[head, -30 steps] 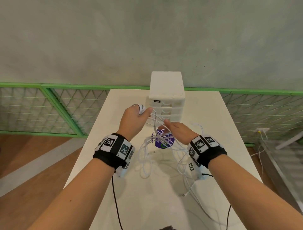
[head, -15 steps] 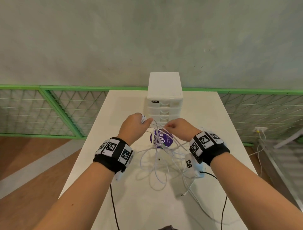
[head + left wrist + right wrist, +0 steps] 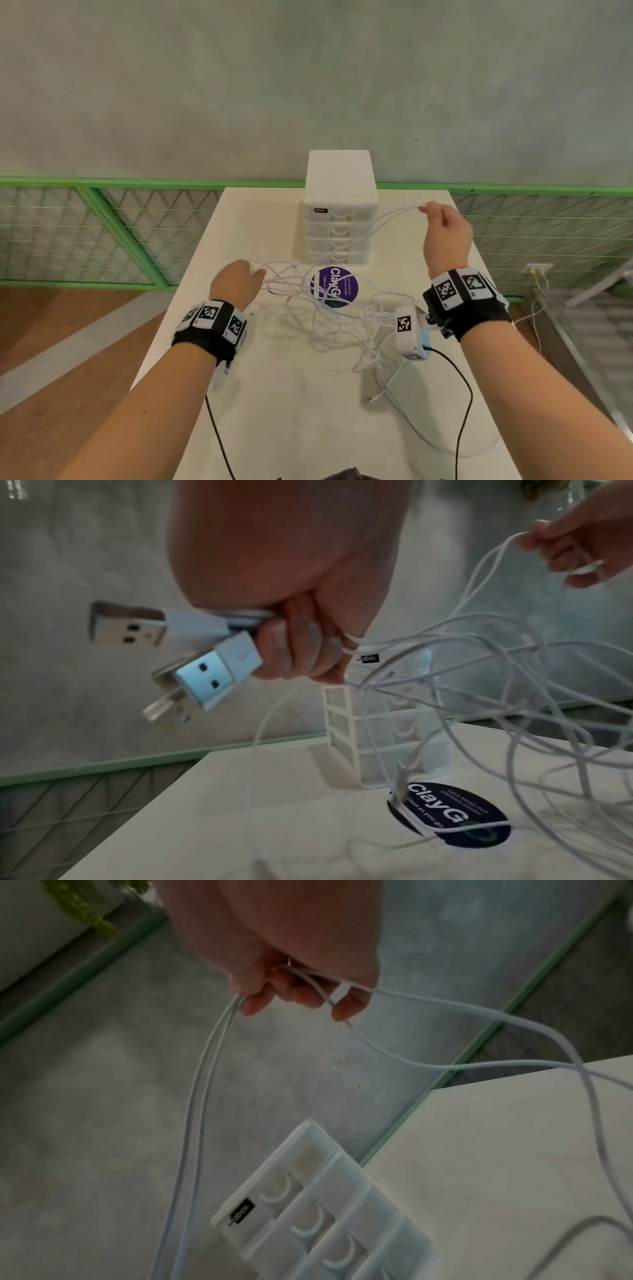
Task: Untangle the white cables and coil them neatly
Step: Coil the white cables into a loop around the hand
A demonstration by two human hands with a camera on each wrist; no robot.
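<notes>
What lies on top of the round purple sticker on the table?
Loops of the white cables cross the purple sticker, covering part of its lettering. The left hand and right hand hold strands above the table.

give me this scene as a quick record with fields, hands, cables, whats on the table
left hand: grips a bunch of USB plugs with their cable ends, held low over the table
right hand: raised, pinches cable strands up near the drawer unit's top
white cables: still tangled, stretched between both hands, loose loops lying on the table
table: white
drawer unit: white, at the far edge, drawers closed
sticker: round, purple, on the table under the tangle
coiling: not started
</notes>
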